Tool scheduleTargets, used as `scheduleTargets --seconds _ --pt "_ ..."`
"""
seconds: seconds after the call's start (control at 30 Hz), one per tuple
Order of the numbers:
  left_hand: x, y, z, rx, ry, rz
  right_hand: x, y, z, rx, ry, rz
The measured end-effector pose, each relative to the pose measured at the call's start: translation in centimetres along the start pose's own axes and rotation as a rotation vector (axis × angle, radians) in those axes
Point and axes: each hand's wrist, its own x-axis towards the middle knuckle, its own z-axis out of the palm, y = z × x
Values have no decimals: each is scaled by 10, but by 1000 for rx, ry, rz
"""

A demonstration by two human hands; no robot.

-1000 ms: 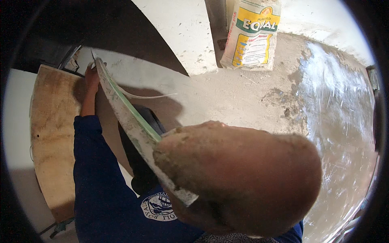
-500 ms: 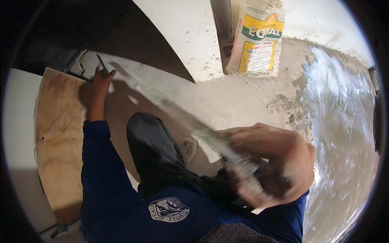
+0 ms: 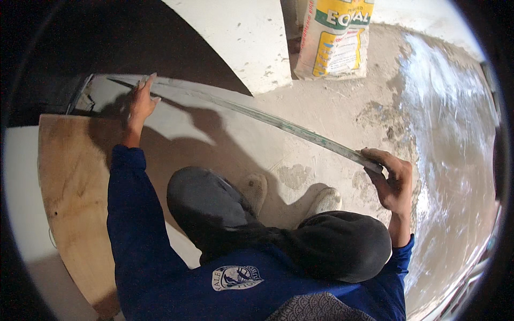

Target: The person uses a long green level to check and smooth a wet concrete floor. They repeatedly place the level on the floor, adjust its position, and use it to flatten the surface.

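Observation:
A long, narrow straightedge bar (image 3: pixel 289 127), pale and smeared with dried plaster, runs slantwise across the floor in front of my knees. Its near right end is gripped by my right hand (image 3: pixel 394 179), thumb below and fingers above. My left hand (image 3: pixel 140 109) reaches far out to the left, its fingertips over the bar's other end and its thumb sticking out. From that hand juts a thin dark pointed tool (image 3: pixel 122 83), pointing left; its kind is too small to tell.
A printed paper sack (image 3: pixel 334 51) stands by a white wall edge (image 3: pixel 251 48) at the back. A wooden board (image 3: pixel 75 203) lies to my left. Wet, shiny grey floor coating (image 3: pixel 450 160) spreads on the right. My shoes (image 3: pixel 326 200) are on the rough floor between.
My right hand has swung the bar's near end forward and right, away from my body. The dark tool in my left hand has turned to point left. My view has shifted slightly.

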Motion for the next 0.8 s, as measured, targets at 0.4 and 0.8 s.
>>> scheduleTargets --seconds 0.4,0.8 --pt "5 85 103 43 -269 465 -101 142 1 -188 228 554" --pt "-80 211 144 -287 -547 632 -241 273 -5 90 400 950"
